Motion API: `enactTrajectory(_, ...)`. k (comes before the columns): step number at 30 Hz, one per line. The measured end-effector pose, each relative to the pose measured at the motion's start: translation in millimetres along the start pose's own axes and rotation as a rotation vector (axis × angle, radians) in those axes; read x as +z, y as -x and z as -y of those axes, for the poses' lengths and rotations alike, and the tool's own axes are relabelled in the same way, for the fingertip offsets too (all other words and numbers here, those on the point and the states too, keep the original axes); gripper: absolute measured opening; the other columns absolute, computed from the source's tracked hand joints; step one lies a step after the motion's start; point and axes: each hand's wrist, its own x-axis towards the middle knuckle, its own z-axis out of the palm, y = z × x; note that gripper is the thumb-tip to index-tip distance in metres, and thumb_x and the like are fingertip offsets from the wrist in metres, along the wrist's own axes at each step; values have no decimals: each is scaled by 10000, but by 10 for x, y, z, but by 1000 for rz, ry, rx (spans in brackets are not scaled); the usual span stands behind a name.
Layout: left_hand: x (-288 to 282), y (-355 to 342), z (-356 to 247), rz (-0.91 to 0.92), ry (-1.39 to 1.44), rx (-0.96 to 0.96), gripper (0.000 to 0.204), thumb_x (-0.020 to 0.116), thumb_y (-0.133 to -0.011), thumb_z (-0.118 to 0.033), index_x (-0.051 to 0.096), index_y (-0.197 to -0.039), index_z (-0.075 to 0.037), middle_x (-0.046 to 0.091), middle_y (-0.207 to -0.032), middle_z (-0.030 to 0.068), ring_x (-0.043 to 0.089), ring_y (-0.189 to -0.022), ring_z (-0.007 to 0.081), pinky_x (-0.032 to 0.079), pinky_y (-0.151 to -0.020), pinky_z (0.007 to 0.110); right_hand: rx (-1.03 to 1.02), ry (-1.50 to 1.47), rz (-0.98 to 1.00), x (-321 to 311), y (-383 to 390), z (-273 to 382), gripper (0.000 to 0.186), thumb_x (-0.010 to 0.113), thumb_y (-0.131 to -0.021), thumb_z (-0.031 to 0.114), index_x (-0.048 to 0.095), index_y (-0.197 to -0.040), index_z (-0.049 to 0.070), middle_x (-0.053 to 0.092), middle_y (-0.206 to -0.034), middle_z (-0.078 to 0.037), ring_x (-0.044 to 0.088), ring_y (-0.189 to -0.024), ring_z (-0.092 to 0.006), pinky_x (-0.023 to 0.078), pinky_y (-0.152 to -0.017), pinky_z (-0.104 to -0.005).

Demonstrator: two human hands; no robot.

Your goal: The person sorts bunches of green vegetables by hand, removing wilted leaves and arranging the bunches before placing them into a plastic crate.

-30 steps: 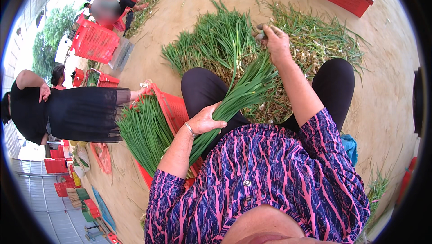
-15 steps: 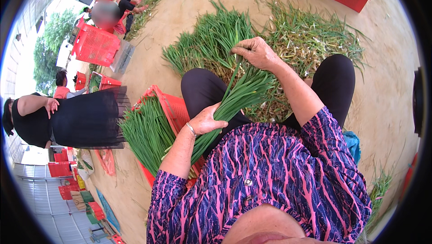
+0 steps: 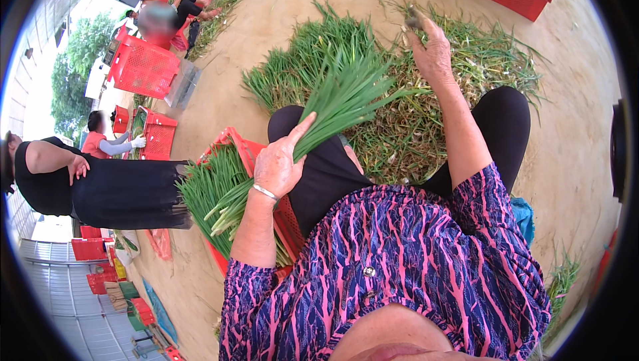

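Take the red crate (image 3: 243,147) beside your left knee (image 3: 285,123) as the landmark. Your left hand (image 3: 276,165) is closed around a bundle of long green stalks (image 3: 346,98), just beside the crate's right-hand wall; the pale ends reach back over the crate, and the leafy tips fan out to its upper right. Your right hand (image 3: 432,53) is raised well apart from the crate, farther to its right, thumb and fingers spread, with no stalk visible between them. The work looks partway along: many stalks (image 3: 210,191) already lie in the crate, roughly side by side, while the bundle is in your grip. To the crate's upper right, a green pile (image 3: 319,48) lies on the ground (image 3: 226,81), seemingly not gone through, and right of it spreads a heap of leaf litter (image 3: 486,55). Your left forearm (image 3: 256,228) hides part of the crate and its load, so you can't tell how full it is. Your fingers cover the middle of the bundle, and your right hand's dark fingertips are too small to show whether a scrap clings there.
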Motion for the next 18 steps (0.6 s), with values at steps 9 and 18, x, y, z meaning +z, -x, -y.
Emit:
enactTrajectory(9,475,-118,87,-263,-497,-205,853,575,-785,11,337,-1479,-425,465,-778,98,608,-656,302,529,-593,446,391,-663,525,-33,144,654,221,598,-910,74,678,-1111,25,691,-850,-53,607,-767,-87,499,-708,-256)
enactTrajectory(18,619,-123,11,-341,-680,-122,834,569,-794,7,352,-1476,-422,442,-770,79,570,-622,257,519,-575,405,547,-754,786,106,310,633,562,698,-836,57,478,-1335,-77,644,-881,-50,594,-767,-88,497,-690,-245)
